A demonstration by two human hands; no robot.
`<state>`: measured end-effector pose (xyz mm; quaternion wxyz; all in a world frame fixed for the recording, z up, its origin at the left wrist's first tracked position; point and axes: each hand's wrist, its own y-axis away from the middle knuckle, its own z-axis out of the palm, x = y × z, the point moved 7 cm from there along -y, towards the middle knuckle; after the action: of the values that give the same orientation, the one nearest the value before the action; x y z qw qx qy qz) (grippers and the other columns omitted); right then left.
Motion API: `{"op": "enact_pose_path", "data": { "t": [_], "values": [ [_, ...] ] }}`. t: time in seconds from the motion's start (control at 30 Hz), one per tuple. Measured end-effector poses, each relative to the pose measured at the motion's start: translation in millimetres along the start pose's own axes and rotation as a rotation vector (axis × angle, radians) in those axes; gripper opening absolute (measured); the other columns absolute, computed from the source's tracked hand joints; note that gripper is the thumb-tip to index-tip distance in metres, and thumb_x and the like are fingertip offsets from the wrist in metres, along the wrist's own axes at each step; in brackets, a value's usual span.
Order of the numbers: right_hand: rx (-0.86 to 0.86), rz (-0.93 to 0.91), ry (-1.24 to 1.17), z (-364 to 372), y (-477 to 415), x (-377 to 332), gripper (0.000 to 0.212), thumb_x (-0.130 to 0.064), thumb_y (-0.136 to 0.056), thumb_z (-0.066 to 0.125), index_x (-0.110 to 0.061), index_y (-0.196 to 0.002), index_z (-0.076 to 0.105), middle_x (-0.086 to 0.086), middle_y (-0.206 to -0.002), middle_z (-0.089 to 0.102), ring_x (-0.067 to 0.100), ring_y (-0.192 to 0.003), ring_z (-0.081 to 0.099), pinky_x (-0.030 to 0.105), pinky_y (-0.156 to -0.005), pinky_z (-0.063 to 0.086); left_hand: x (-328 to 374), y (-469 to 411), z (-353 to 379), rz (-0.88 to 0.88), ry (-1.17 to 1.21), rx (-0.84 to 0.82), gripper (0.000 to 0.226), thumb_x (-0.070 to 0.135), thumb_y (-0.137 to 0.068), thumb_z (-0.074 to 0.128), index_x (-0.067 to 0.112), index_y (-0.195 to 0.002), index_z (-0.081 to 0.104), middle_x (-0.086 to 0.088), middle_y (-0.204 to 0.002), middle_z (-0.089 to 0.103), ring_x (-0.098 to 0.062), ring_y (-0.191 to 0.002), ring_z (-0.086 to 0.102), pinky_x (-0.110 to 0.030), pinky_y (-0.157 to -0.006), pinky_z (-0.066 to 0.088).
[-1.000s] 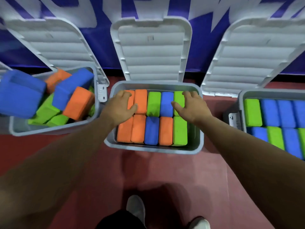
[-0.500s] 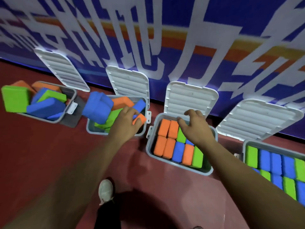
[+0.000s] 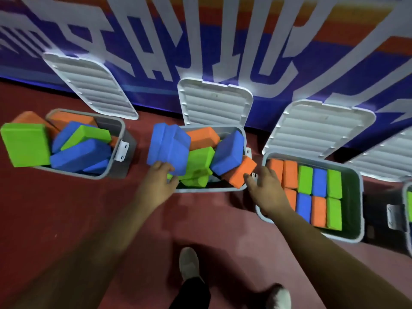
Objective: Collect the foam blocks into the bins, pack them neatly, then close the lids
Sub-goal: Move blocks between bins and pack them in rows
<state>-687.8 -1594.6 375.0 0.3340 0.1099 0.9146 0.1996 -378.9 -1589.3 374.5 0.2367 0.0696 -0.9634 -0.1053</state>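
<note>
A blue-and-orange banner backs a red floor, where open grey bins line the far edge, lids raised. The right bin holds foam blocks packed in 2 neat rows; the middle bin and left bin hold jumbled heaps. The left hand grasps a blue block at the middle bin's left rim. The right hand, fingers loose, touches an orange block at that bin's near right corner.
</note>
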Motion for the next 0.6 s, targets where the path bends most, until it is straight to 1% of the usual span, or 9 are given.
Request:
{"op": "enact_pose_path", "data": {
  "t": [0.1,0.17,0.27,0.33,0.4,0.43,0.5,0.53,0.6],
  "values": [
    [-0.002,0.069,0.016,19.7,-29.1,10.7,0.046,-0.038,-0.097,0.054,-0.008,-0.132,0.051,0.015,-0.131,0.049,0.032,-0.116,0.053,0.037,-0.093,0.041,3.5,-26.4,38.3,0.034,0.065,-0.086,0.034,0.029,-0.082,0.055,0.003,-0.101,0.067,-0.016,-0.102,0.062,-0.034,-0.096,0.063,-0.038,-0.09,0.046],
    [-0.007,0.102,0.023,33.4,-55.6,23.7,0.048,-0.039,-0.097,0.054,-0.007,-0.132,0.049,0.015,-0.132,0.047,0.033,-0.117,0.052,0.039,-0.093,0.042,9.6,-48.3,69.8,0.054,0.11,-0.119,0.027,0.023,-0.085,0.061,0.004,-0.105,0.066,-0.015,-0.106,0.061,-0.033,-0.1,0.063,-0.043,-0.09,0.05],
    [0.003,0.172,-0.015,57.1,-101.3,50.3,0.048,-0.041,-0.096,0.054,-0.006,-0.128,0.048,0.015,-0.13,0.045,0.034,-0.112,0.053,0.042,-0.092,0.045,16.5,-85.4,124.4,0.067,0.133,-0.152,0.022,0.017,-0.086,0.065,0.006,-0.105,0.065,-0.014,-0.107,0.06,-0.033,-0.103,0.06,-0.045,-0.09,0.049],
    [0.016,0.235,-0.082,73.4,-128.6,75.0,0.048,-0.04,-0.095,0.055,-0.005,-0.127,0.046,0.017,-0.13,0.045,0.035,-0.111,0.052,0.045,-0.095,0.045,22.2,-106.0,163.2,0.049,0.134,-0.172,0.02,0.019,-0.087,0.063,0.006,-0.102,0.065,-0.014,-0.105,0.059,-0.034,-0.101,0.059,-0.043,-0.089,0.048],
    [0.038,0.285,-0.152,89.3,-152.5,102.0,0.053,-0.039,-0.093,0.056,-0.005,-0.131,0.042,0.02,-0.131,0.044,0.035,-0.115,0.049,0.044,-0.098,0.044,30.8,-125.0,200.4,0.054,0.15,-0.193,0.028,0.027,-0.087,0.057,0.005,-0.102,0.065,-0.016,-0.104,0.059,-0.037,-0.101,0.058,-0.041,-0.089,0.046],
    [0.046,0.32,-0.192,97.0,-161.4,116.3,0.059,-0.04,-0.092,0.057,-0.006,-0.137,0.039,0.021,-0.134,0.042,0.036,-0.118,0.048,0.045,-0.101,0.043,34.3,-134.2,218.7,0.052,0.168,-0.199,0.032,0.028,-0.088,0.057,0.004,-0.108,0.065,-0.017,-0.107,0.059,-0.038,-0.104,0.057,-0.041,-0.091,0.044],
    [0.062,0.35,-0.251,111.1,-177.0,138.7,0.071,-0.045,-0.092,0.057,-0.014,-0.15,0.029,0.021,-0.141,0.037,0.037,-0.126,0.045,0.047,-0.106,0.041,36.2,-152.7,246.0,0.028,0.192,-0.18,0.038,0.025,-0.091,0.063,0.005,-0.124,0.06,-0.017,-0.122,0.056,-0.035,-0.117,0.053,-0.037,-0.099,0.038],
    [0.064,0.342,-0.278,118.9,-184.2,147.2,0.073,-0.047,-0.092,0.057,-0.018,-0.152,0.027,0.02,-0.144,0.035,0.036,-0.128,0.044,0.045,-0.108,0.04,34.8,-160.6,256.7,0.018,0.195,-0.178,0.047,0.025,-0.091,0.065,0.006,-0.132,0.055,-0.015,-0.13,0.053,-0.032,-0.123,0.05,-0.035,-0.102,0.036],
    [0.04,0.329,-0.328,130.5,-195.5,157.3,0.075,-0.047,-0.093,0.059,-0.02,-0.154,0.025,0.016,-0.148,0.035,0.032,-0.132,0.043,0.04,-0.11,0.038,36.7,-173.8,276.5,0.029,0.182,-0.212,0.067,0.029,-0.088,0.07,0.01,-0.145,0.042,-0.01,-0.145,0.044,-0.027,-0.134,0.043,-0.032,-0.106,0.033]
  ]
}}
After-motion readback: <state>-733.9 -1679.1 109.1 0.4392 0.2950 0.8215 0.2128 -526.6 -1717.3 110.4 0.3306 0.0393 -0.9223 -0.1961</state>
